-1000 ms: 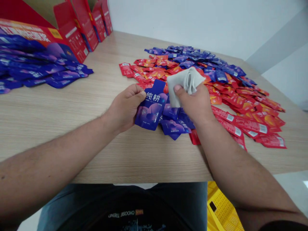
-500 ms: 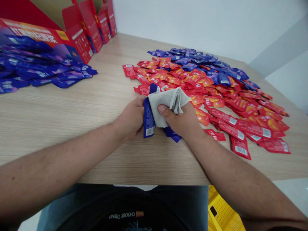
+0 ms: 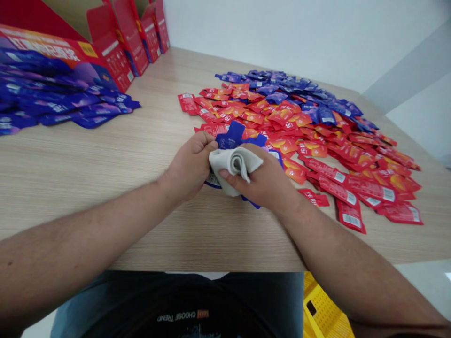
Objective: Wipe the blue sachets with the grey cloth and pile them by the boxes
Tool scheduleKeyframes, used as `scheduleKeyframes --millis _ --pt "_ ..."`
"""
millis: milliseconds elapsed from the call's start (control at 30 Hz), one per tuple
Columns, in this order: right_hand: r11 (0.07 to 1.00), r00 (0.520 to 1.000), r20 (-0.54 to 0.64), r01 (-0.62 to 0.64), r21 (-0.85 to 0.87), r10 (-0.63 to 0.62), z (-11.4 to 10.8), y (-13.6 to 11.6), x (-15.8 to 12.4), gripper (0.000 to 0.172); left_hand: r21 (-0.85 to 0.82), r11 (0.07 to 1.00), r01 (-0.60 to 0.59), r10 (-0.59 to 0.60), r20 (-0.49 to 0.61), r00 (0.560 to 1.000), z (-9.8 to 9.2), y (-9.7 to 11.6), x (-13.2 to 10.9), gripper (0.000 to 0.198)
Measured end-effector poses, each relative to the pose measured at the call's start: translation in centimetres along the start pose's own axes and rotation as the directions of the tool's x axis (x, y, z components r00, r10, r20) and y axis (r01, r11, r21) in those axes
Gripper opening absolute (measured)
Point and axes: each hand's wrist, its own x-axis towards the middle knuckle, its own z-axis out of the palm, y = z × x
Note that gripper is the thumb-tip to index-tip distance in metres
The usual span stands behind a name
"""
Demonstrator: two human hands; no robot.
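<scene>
Closer together than half a second earlier, both hands now meet just in front of the heap, and the upright blue sachet with its barcode in view has dropped out of plain sight behind them. The left hand pinches a blue sachet, its fingers curled tight over the edge, while the right hand presses a bunched off-white cloth against the sachet, thumb and fingers closed around the fold. Only the sachet's notched top shows above the cloth, plus a sliver with a barcode low on the left side; the rest is hidden, and whether this blue belongs to one sachet or two cannot be told. Under the right hand a loose blue corner pokes out, mostly covered. All this sits on a pale wood-grain worktop, near its front edge. Beyond the right hand spreads a heap of red sachets, merging at the far side into blue sachets. At the upper left, more blue sachets lie against a red carton, with further red cartons standing along the wall, cut off by the frame. Below the worktop, a dark printed T-shirt shows at the bottom edge, and a yellow plastic crate is partly visible at lower right.
</scene>
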Motion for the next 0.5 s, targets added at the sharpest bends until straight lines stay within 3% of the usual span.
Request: scheduleKeyframes --millis 167,333,500 --pt "0.989 0.98 -0.152 -0.137 -0.053 0.128 -0.6 0.1 0.1 0.025 -0.049 0.998 0.042 -0.041 0.013 0.999 0.2 0.3 0.0 0.012" --pt "0.995 0.996 0.071 0.054 -0.078 -0.049 0.2 -0.7 -0.3 0.019 -0.11 0.983 0.145 -0.148 -0.021 0.989 0.4 1.2 -0.1 0.016" --pt "0.996 0.998 0.013 -0.057 -0.072 0.058 0.3 -1.3 -0.4 0.019 -0.126 0.983 0.132 -0.134 -0.014 0.991 0.4 1.6 0.0 0.015"
